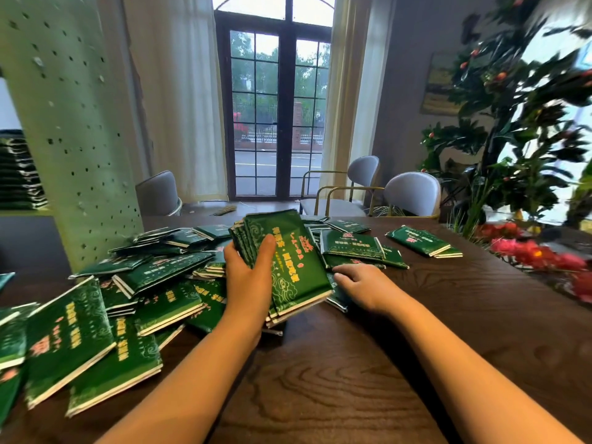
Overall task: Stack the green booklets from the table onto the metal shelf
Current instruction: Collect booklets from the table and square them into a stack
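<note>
Many green booklets (96,331) with gold print lie scattered over the dark wooden table (368,363). My left hand (248,277) grips a thick bundle of green booklets (288,264), thumb on the top cover, tilted up above the table's middle. My right hand (362,285) reaches under the bundle's right edge and rests on a loose booklet (336,298) lying on the table; its fingertips are partly hidden. The metal shelf (19,174) at the far left edge holds a stack of green booklets.
A pale green perforated pillar (73,129) rises at the table's left. Grey chairs (413,193) stand behind the table before a tall window. A leafy plant and red flowers (538,254) fill the right side. More booklets (423,240) lie far right.
</note>
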Action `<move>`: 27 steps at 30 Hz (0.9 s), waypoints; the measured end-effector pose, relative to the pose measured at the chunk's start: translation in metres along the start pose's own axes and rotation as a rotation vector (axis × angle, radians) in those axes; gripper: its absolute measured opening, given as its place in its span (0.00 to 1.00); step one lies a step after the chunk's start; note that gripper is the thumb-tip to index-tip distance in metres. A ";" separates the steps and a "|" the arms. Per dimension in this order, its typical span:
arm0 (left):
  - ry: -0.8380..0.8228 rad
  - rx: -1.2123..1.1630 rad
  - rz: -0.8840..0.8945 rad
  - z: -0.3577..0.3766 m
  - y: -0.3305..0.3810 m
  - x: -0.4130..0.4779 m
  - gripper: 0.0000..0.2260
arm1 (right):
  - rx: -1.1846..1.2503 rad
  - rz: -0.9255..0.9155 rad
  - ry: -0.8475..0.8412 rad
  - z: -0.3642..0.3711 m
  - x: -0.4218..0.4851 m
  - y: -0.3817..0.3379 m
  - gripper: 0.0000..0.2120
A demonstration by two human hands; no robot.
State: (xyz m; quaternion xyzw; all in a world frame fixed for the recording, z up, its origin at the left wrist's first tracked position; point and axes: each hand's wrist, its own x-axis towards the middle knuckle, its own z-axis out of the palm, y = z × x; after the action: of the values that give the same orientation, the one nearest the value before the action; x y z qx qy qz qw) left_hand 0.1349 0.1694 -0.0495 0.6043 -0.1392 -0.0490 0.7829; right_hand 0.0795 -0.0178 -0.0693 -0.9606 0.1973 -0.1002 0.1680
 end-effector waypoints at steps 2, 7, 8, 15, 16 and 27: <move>0.036 -0.032 -0.020 -0.001 0.000 0.003 0.22 | 0.031 -0.047 0.027 -0.009 -0.005 -0.002 0.15; 0.105 -0.107 -0.060 -0.003 0.001 0.008 0.27 | 0.131 -0.079 0.012 -0.017 -0.008 -0.001 0.15; 0.110 -0.116 -0.068 -0.003 0.000 0.009 0.28 | 0.063 -0.072 0.010 -0.017 -0.008 0.000 0.19; 0.087 -0.118 -0.069 -0.002 -0.007 0.009 0.36 | -0.296 0.186 -0.136 -0.024 -0.011 0.010 0.38; 0.084 -0.111 -0.073 -0.002 -0.007 0.009 0.39 | -0.283 0.183 -0.139 -0.024 -0.012 0.010 0.39; 0.082 -0.075 -0.071 -0.003 -0.012 0.011 0.32 | 0.246 -0.010 0.075 -0.026 -0.013 -0.005 0.42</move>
State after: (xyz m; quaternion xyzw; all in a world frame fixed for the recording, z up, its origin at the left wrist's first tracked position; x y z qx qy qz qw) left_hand 0.1474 0.1661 -0.0601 0.5805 -0.0834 -0.0570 0.8080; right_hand 0.0627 -0.0153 -0.0453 -0.9293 0.1847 -0.1603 0.2767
